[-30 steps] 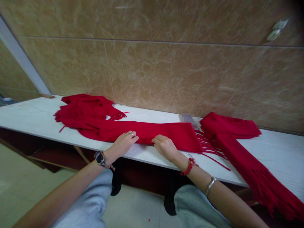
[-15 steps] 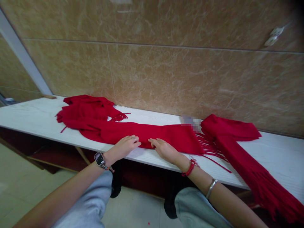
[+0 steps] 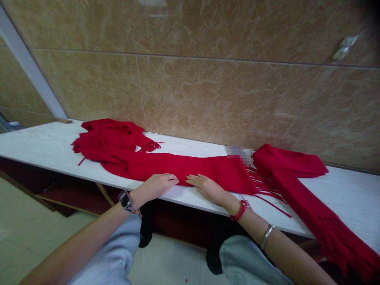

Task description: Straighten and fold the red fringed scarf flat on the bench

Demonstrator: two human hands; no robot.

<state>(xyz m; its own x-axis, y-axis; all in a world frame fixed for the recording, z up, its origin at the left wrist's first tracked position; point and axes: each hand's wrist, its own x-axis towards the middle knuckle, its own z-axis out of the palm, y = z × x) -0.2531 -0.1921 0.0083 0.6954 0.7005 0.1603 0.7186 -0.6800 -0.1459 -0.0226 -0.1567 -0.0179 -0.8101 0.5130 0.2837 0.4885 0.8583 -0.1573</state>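
Note:
A long red scarf [image 3: 178, 164] lies stretched along the white shelf [image 3: 44, 146], bunched at its left end and fringed at its right. My left hand [image 3: 156, 184] rests on the scarf's near edge with its fingers laid out flat, a ring on one finger and a watch on the wrist. My right hand [image 3: 204, 185] lies beside it, fingers stretched flat on the same edge, a red bracelet on the wrist. The two hands are close together, almost touching. A second red scarf [image 3: 299, 186] lies to the right and runs off the shelf's front edge.
A brown tiled wall [image 3: 222, 95] rises right behind the shelf. A small blurred patch [image 3: 240, 152] sits by the wall between the scarves. My knees in grey trousers [image 3: 118, 253] are under the shelf's front edge. A white socket [image 3: 346, 46] is on the wall, upper right.
Both hands have slid toward each other along the scarf's near edge and flattened out; the right hand's fingers, curled a second ago, now lie stretched.

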